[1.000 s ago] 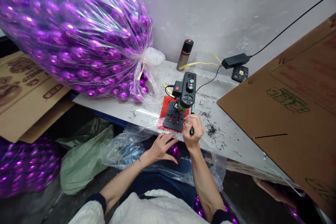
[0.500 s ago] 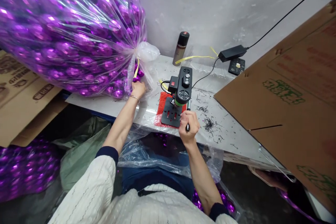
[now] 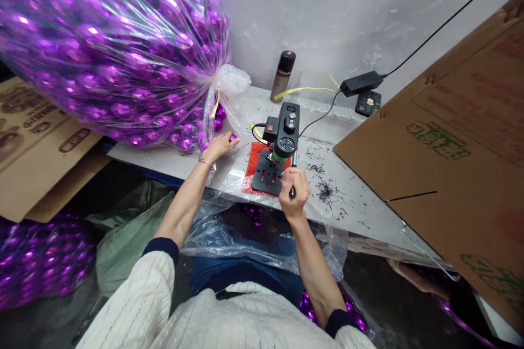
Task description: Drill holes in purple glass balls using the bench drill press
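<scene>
My left hand (image 3: 221, 145) is closed on a small shiny purple ball (image 3: 233, 138), held at the fingertips above the table. Beside it, more purple balls (image 3: 220, 118) show at the tied neck of a large clear plastic bag (image 3: 164, 60) packed with them. My right hand (image 3: 295, 187) is wrapped round the black-tipped lever handle (image 3: 292, 192) of a small black bench drill press (image 3: 285, 133). The machine's slotted base plate (image 3: 267, 173) rests on a red sheet (image 3: 251, 168). No ball shows on the plate.
Black shavings (image 3: 325, 192) lie scattered right of the machine. Behind it stand a spray can (image 3: 283, 76), a power adapter (image 3: 361, 83) with its cord, and a phone-like dark object (image 3: 368, 102). A cardboard box (image 3: 442, 158) borders the right; cardboard flaps (image 3: 41, 142) lie at left.
My left hand has moved right and slightly nearer me, away from the bag's neck, with a purple ball now at its fingertips. My right hand stays on the lever handle.
</scene>
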